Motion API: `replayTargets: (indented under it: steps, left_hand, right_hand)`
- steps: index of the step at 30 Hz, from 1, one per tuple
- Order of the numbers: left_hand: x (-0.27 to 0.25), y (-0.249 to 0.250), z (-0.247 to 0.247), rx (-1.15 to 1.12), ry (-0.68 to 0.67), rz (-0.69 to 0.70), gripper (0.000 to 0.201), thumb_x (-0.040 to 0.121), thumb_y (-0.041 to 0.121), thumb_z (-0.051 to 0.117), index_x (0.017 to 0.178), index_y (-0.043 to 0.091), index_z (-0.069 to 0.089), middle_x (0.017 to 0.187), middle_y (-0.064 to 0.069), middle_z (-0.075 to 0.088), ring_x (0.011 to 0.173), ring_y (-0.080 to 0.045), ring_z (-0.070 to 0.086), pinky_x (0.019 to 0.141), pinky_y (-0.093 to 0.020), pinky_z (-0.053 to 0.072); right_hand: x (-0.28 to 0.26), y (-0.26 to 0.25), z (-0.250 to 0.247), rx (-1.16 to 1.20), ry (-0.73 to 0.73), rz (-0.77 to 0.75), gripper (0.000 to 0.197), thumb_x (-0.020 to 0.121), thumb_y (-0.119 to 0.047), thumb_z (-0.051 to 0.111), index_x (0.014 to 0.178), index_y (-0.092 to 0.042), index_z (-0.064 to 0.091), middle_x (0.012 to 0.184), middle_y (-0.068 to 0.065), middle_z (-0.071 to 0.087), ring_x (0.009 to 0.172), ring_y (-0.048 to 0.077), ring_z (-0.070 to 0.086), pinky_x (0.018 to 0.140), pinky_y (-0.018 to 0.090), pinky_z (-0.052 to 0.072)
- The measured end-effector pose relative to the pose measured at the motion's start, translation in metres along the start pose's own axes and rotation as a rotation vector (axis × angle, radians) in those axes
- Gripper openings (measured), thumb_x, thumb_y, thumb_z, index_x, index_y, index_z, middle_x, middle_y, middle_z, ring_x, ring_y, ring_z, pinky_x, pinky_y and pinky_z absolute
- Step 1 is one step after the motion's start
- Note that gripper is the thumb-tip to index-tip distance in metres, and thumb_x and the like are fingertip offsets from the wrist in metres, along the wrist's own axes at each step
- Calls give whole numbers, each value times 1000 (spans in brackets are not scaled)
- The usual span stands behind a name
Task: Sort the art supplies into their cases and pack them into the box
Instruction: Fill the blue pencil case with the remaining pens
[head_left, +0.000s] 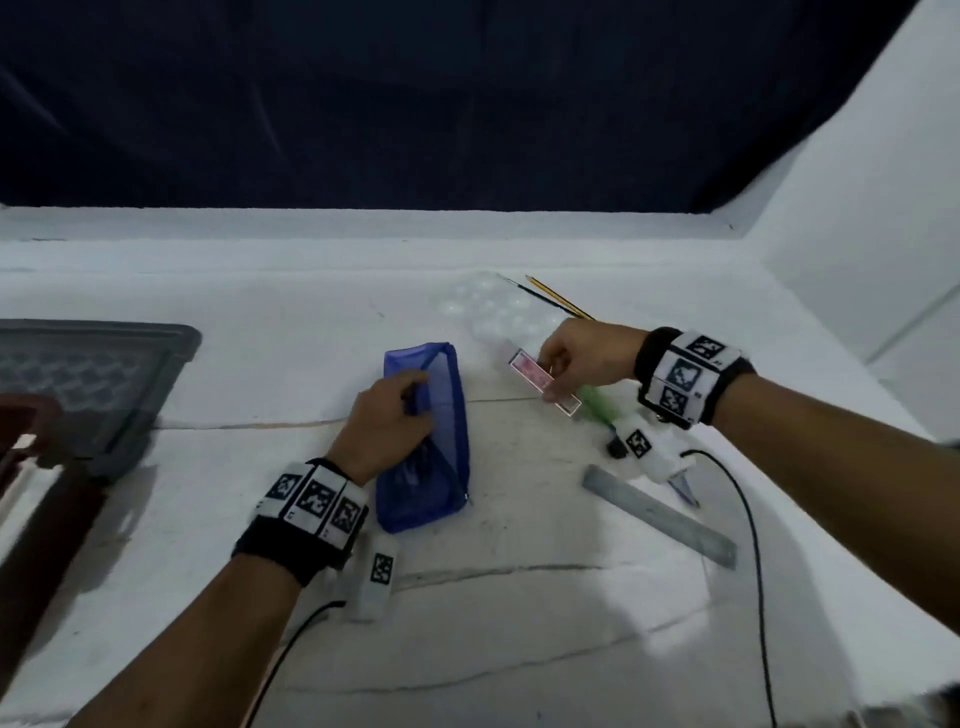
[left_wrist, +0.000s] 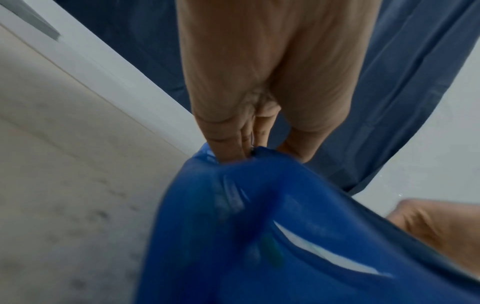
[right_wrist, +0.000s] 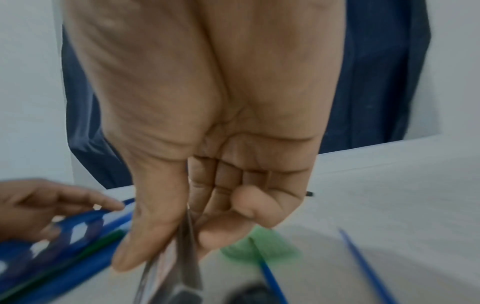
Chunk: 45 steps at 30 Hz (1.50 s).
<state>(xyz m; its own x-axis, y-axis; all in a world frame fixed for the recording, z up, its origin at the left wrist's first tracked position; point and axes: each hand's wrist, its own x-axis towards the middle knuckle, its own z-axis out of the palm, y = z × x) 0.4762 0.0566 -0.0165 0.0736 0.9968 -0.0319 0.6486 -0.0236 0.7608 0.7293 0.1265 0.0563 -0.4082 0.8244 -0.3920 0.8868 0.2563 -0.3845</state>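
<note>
A blue mesh pencil pouch (head_left: 436, 447) lies open on the white table, with pens showing dimly inside. My left hand (head_left: 395, 415) grips its upper edge at the opening; in the left wrist view the fingers (left_wrist: 228, 144) pinch the blue fabric (left_wrist: 259, 236). My right hand (head_left: 576, 358) pinches a small clear case with a pink label (head_left: 540, 382) just right of the pouch. In the right wrist view thumb and fingers (right_wrist: 155, 236) clamp the case's edge (right_wrist: 176, 277).
A clear paint palette (head_left: 493, 306), a thin brush (head_left: 535, 293) and a yellow pencil (head_left: 558, 296) lie behind the right hand. A green item (head_left: 595, 402) sits under it. A metal ruler (head_left: 660, 514) lies front right. A grey box (head_left: 93, 384) stands at the left.
</note>
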Motion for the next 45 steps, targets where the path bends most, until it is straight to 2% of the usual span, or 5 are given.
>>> replayTargets:
  steps: [14,20,30,35,45]
  left_hand:
    - [-12,45,46,75,-74,44,51,81,10,65,131,16,56,110,-6,62,102,-23,58,82,-26,42]
    - [-30,59,47,225,-155,92,48,82,8,63,128,20,57,92,-1,59,74,-13,53,57,-14,36]
    - [-51,76,49,222,-101,40,51,83,7,63,131,20,54,78,5,58,69,-4,54,52,-10,36]
    - [-60,86,50,154,-79,42,52,81,5,62,129,22,54,73,-7,66,60,-11,62,51,-16,44]
    - [-80,96,70,121,-12,129,45,78,13,73,120,21,61,79,11,57,73,-12,58,62,-13,40]
  right_hand:
    - [-124,61,77,-161,32,243,36,68,-39,84,80,-13,63,74,3,61,72,22,57,51,24,37]
    - [-120,57,80,-108,-29,163,31,74,-26,82,67,-10,56,67,3,55,62,20,50,48,23,33]
    - [-119,70,60,423,-3,145,39,78,-21,81,84,13,64,64,14,58,51,21,47,47,25,38]
    - [-108,41,62,1070,162,100,11,86,-8,72,78,-4,65,65,8,66,47,11,57,45,17,49]
    - [-83,-4,119,986,137,111,18,82,-1,73,72,-2,58,53,12,58,36,15,52,39,22,47]
